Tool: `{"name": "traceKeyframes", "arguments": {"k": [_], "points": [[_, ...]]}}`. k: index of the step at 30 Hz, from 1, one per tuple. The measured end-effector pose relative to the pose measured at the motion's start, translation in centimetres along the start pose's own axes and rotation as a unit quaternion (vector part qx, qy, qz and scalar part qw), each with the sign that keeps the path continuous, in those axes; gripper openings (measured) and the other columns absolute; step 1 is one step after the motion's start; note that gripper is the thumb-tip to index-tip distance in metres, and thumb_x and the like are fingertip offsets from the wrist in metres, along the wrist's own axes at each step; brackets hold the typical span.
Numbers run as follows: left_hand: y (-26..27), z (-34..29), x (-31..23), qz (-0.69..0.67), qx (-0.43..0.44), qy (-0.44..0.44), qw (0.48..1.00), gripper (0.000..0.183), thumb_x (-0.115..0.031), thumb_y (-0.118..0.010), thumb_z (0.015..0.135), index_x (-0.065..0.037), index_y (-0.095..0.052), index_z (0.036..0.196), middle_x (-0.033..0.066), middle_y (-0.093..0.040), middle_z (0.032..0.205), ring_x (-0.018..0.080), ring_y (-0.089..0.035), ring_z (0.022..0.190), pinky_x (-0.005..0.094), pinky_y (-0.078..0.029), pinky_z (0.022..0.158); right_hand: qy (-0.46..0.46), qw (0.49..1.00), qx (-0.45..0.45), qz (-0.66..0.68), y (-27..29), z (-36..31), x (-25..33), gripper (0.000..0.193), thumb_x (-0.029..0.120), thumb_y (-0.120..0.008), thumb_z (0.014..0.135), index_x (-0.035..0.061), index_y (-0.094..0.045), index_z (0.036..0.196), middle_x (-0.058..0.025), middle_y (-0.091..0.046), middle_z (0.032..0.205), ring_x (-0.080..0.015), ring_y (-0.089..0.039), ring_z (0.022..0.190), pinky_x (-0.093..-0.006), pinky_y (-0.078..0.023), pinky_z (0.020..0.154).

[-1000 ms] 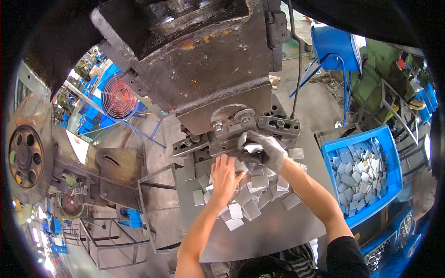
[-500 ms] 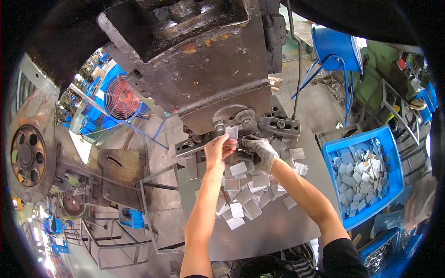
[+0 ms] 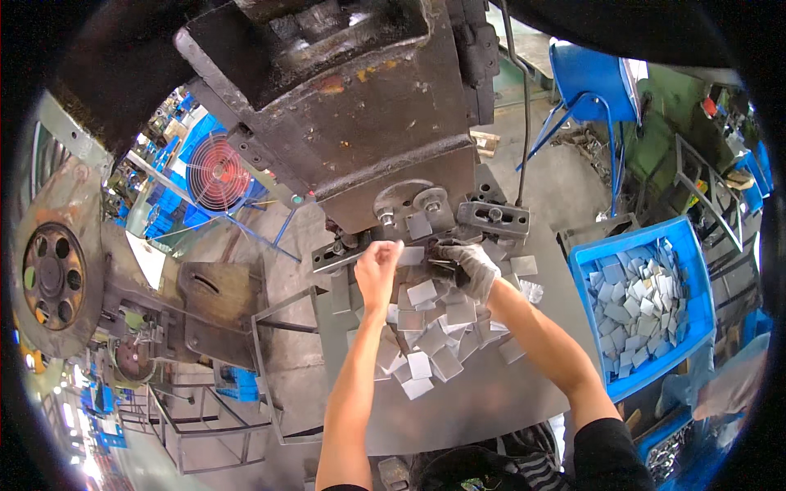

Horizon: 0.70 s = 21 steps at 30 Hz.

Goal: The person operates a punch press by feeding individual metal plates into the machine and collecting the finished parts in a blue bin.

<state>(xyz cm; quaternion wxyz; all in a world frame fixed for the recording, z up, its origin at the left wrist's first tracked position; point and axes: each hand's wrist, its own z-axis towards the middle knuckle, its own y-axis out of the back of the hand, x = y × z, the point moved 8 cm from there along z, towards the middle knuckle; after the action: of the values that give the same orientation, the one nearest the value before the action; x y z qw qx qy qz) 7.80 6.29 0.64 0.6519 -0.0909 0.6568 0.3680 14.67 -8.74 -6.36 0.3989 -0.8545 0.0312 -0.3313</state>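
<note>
My bare left hand [image 3: 378, 272] pinches the edge of a small flat metal plate [image 3: 412, 256] just in front of the press's tooling. Another metal plate [image 3: 420, 226] stands tilted under the round part of the press ram [image 3: 409, 200]. My right hand [image 3: 471, 266], in a grey-white glove with dark fingertips, is closed beside the left one. What its fingers grip is too dark to make out. Beneath and in front of both hands, a loose heap of square metal plates [image 3: 446, 362] lies on the metal worktable [image 3: 393, 425].
Slotted clamp bars [image 3: 494, 219] flank the tooling. A blue crate [image 3: 706, 307] full of metal plates stands at the right. Behind it are a blue chair [image 3: 596, 86] and a metal rod [image 3: 524, 123]. A red-grilled fan [image 3: 219, 168] and a flywheel [image 3: 54, 274] are to the left.
My left hand has drawn slightly back and left from the tooling, and its plate now lies flatter. A plate now shows beneath the ram. My right hand has shifted slightly right.
</note>
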Motion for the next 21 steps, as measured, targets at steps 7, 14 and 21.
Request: {"name": "traceKeyframes", "arguments": {"k": [7,14,21], "points": [[-2.2,-3.5,-2.8,0.368,0.042,-0.365,0.854,0.025,-0.014,-0.064,0.076,-0.009,-0.062,0.1,0.0025,-0.06,0.108,0.0222,-0.056,0.098,0.0313,-0.05,0.079,0.008,1.0,0.004,-0.015,0.2,-4.7,1.4,0.016,0.01,-0.059,0.083,0.0056,-0.061,0.098,-0.0056,-0.064,0.086,-0.0155,-0.063,0.073,-0.0285,-0.052,0.061],[0.0,-2.7,-2.1,0.268,0.034,-0.237,0.933,0.015,-0.013,-0.063,0.078,-0.006,-0.066,0.091,0.0029,-0.065,0.082,0.0145,-0.062,0.067,0.0243,-0.051,0.061,0.004,0.995,0.095,0.036,2.0,-10.3,1.1,0.03,0.01,-0.054,0.088,0.0075,-0.049,0.117,-0.0093,-0.061,0.101,-0.0226,-0.063,0.087,-0.0345,-0.055,0.069],[-0.5,-7.5,-0.5,-0.21,0.112,0.193,0.952,0.02,-0.019,-0.064,0.082,0.001,-0.065,0.084,0.0051,-0.064,0.075,0.0106,-0.06,0.062,0.0223,-0.05,0.056,-0.02,0.996,0.064,0.055,2.5,-11.3,-1.3,0.032,0.028,-0.047,0.093,0.0061,-0.049,0.116,-0.0115,-0.058,0.108,-0.0238,-0.059,0.099,-0.0388,-0.052,0.081]]}}
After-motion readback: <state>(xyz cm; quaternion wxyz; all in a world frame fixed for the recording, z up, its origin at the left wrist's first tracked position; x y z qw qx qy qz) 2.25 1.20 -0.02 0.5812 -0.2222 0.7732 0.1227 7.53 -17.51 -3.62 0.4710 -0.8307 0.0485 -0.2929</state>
